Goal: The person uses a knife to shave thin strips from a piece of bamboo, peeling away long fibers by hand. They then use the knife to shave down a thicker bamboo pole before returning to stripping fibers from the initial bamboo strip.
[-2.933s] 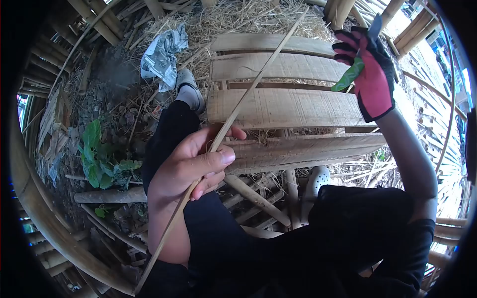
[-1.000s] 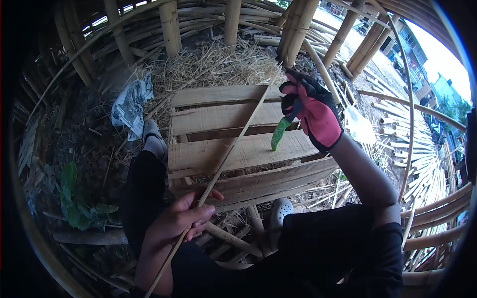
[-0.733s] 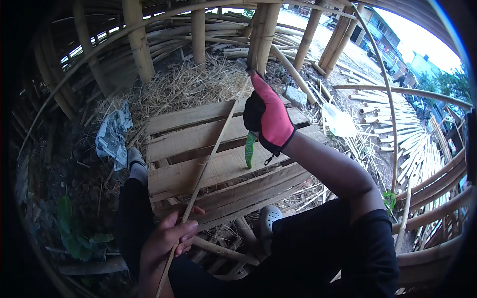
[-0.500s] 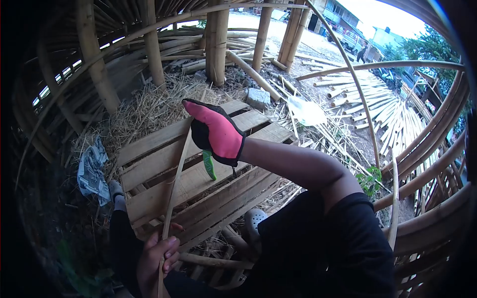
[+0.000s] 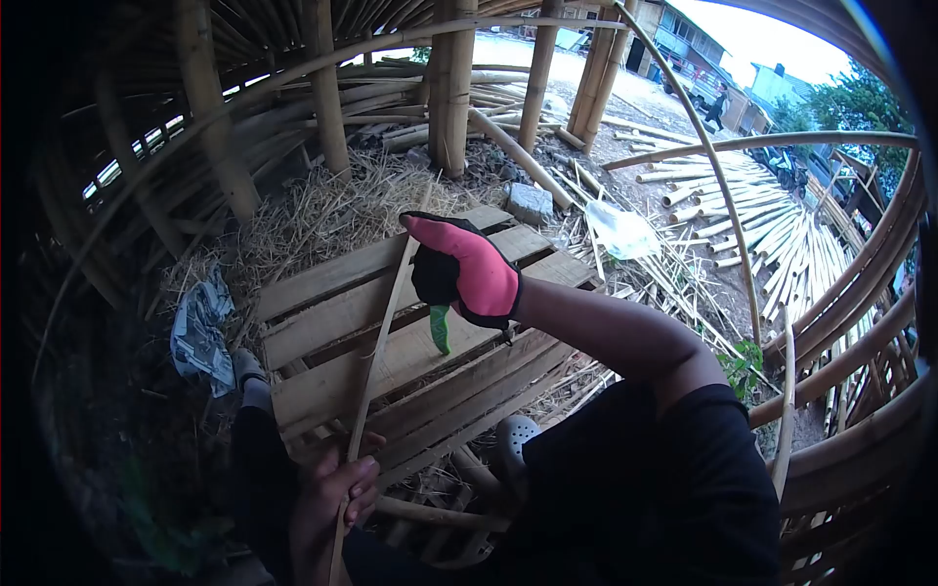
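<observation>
A long, thin bamboo strip (image 5: 382, 344) slants upward from the bottom edge across a slatted wooden pallet (image 5: 322, 344). My bare left hand (image 5: 337, 488) is closed around its lower part, close to my leg. Farther up, my right hand (image 5: 471, 269), in a pink and black glove, is curled into a fist with the thumb lying along the strip. From under that fist sticks out the green handle (image 5: 440, 330) of a tool. Its working end is hidden by the glove and the strip.
Dry shavings (image 5: 322, 210) heap behind the pallet, near upright bamboo posts (image 5: 451, 88). A grey block (image 5: 530, 203) and a white plastic bag (image 5: 622, 230) lie beyond. Cut bamboo poles (image 5: 703, 190) spread at right. Crumpled printed sheeting (image 5: 201, 337) lies left. A person (image 5: 718, 107) is far off.
The view has shifted, so most things appear farther right. My gloved right hand has come slightly toward me along the strip. Both hands keep their hold.
</observation>
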A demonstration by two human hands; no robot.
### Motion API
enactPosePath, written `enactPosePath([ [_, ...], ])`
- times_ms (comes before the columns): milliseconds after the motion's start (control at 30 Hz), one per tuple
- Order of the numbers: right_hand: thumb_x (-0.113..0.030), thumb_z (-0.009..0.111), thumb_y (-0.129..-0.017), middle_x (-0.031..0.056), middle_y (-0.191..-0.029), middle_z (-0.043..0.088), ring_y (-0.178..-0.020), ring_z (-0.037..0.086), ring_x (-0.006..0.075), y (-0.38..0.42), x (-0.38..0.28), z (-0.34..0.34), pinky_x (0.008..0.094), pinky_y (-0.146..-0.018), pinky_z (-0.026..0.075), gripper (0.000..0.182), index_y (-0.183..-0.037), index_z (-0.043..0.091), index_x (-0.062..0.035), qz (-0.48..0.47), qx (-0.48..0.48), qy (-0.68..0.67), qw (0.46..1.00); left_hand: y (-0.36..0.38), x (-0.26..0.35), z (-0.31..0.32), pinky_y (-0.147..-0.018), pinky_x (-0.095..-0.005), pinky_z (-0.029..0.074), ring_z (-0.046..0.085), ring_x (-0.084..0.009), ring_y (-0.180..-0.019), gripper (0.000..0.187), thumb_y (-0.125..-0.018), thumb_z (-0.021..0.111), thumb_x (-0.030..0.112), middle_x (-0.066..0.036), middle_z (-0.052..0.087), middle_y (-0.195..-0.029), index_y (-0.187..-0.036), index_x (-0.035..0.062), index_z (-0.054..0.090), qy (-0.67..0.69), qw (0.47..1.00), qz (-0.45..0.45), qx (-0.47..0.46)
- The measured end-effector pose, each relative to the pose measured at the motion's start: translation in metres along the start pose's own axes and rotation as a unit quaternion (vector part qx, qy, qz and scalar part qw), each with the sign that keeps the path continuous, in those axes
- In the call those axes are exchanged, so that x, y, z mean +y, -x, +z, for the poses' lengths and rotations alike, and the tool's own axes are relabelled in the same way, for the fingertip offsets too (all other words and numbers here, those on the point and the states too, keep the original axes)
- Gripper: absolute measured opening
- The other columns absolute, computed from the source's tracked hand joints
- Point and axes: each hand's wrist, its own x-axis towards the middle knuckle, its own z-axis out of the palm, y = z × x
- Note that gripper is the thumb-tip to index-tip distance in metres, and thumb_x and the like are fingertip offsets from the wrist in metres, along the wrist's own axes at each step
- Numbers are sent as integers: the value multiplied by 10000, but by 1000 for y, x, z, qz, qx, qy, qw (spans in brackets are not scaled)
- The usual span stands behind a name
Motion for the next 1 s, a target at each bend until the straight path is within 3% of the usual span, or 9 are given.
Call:
enactPosePath([
  [33, -279, 576, -991, -29, -544, 412, -448, 394, 110, 0, -1, 0, 281, -455, 294, 225, -824, 572, -129, 0, 1, 4, 1000, 0, 0, 0, -317, -214, 304, 352, -52, -378, 296, -979, 436, 102, 13, 371, -629, -1262, 18, 464, -1, 1000, 2, -6],
  [100, -310, 571, -988, -16, -505, 384, -420, 378, 132, -4, -1, -2, 281, -444, 283, 419, -616, 478, -142, -17, 5, -10, 1000, 2, 0, 0, -328, -208, 298, 346, -49, -383, 302, -977, 446, 109, 16, 367, -629, -1264, 17, 463, 6, 1000, 4, 3],
  [200, -377, 548, -986, -2, -444, 332, -360, 331, 156, -9, -2, -10, 301, -400, 252, 552, -504, 383, -164, -17, 7, -31, 999, 2, -1, -3, -388, -199, 320, 379, -47, -425, 299, -985, 496, 128, 18, 387, -675, -1267, 35, 462, 9, 1000, 5, -17],
  [367, -370, 522, -996, 5, -438, 333, -354, 344, 157, -15, -11, -15, 310, -397, 262, 542, -514, 384, -166, -61, 41, 22, 997, 1, -3, -3, -404, -203, 324, 384, -48, -433, 301, -981, 493, 114, 19, 387, -670, -1270, 36, 461, 18, 1000, -4, -23],
  [467, -337, 509, -1009, -13, -474, 355, -378, 345, 144, -19, -15, -11, 298, -413, 265, 442, -614, 453, -148, -141, 36, -13, 989, 1, -2, -2, -405, -205, 325, 386, -49, -433, 304, -979, 494, 114, 19, 386, -667, -1272, 41, 459, 12, 1000, -7, -22],
  [567, -323, 508, -1016, -24, -493, 352, -393, 331, 125, -15, 5, -12, 293, -417, 252, 423, -638, 448, -144, -54, 57, -23, 997, 0, -2, -3, -404, -209, 330, 385, -52, -431, 312, -977, 497, 117, 18, 383, -664, -1277, 46, 454, 23, 999, -9, -25],
  [633, -345, 508, -1024, -36, -515, 356, -420, 331, 104, -14, 5, -10, 278, -426, 235, 363, -722, 478, -145, -61, -2, 9, 998, -1, -4, -5, -402, -211, 330, 384, -54, -429, 313, -977, 496, 116, 16, 382, -662, -1279, 45, 451, 27, 999, -10, -30],
  [767, -367, 521, -1024, -48, -555, 361, -453, 346, 76, -8, 7, -6, 261, -447, 242, 342, -764, 478, -150, -22, -10, 44, 999, -2, -4, -7, -390, -217, 329, 378, -59, -421, 318, -979, 492, 116, 12, 382, -658, -1284, 38, 443, 32, 999, -9, -35],
  [1000, -439, 512, -1019, -42, -566, 397, -443, 368, 89, -18, 14, -20, 264, -440, 269, 407, -735, 473, -151, -76, 42, 38, 996, -5, -1, -10, -370, -216, 330, 383, -69, -414, 315, -981, 473, 116, 3, 381, -653, -1277, 16, 443, -9, 999, 5, -42],
])
